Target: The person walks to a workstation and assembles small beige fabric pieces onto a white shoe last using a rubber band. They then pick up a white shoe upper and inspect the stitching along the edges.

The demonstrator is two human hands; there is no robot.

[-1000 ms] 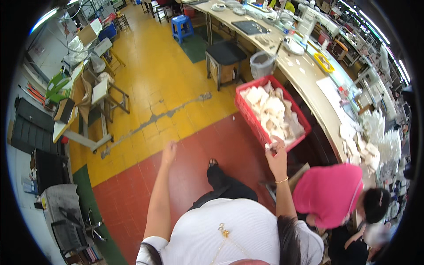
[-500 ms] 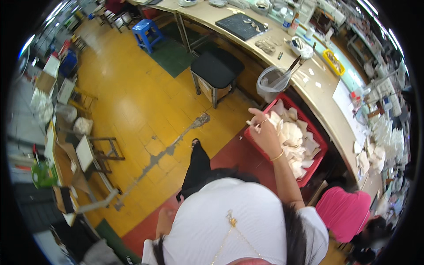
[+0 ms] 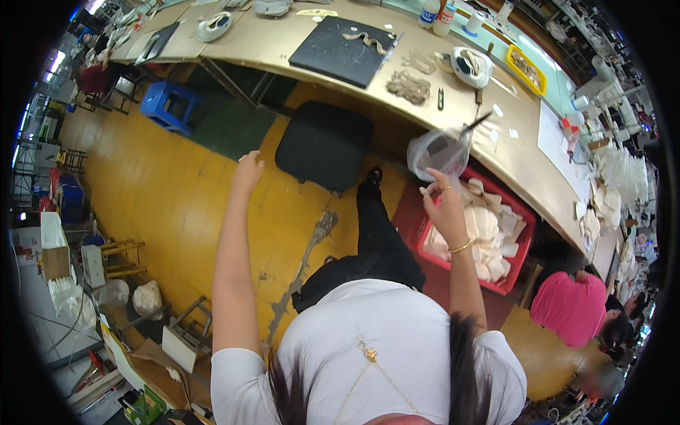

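My right hand (image 3: 448,212) hovers over the near left side of a red plastic basket (image 3: 523,258). Its fingers are apart and nothing shows in them. Inside the basket lies a heap of cream, soft-looking cut pieces (image 3: 483,225). A clear plastic bag (image 3: 428,152) hangs at the table edge just beyond this hand. Out to the left, my left hand (image 3: 248,171) is held over the yellow floor, beside a black-topped stool (image 3: 324,145). Its fingers are loosely bent, with no object visible in them.
A long table (image 3: 499,152) curves along the far and right sides. It bears a black board (image 3: 340,53), grey-beige pieces (image 3: 409,86), snips (image 3: 440,99), and a yellow tray (image 3: 525,69). A blue stool (image 3: 170,106) stands far left. A person in pink (image 3: 569,308) is at right.
I have moved forward, closer to the table and the black stool. My left arm has swung out ahead from beside my body. My right hand stays near the basket.
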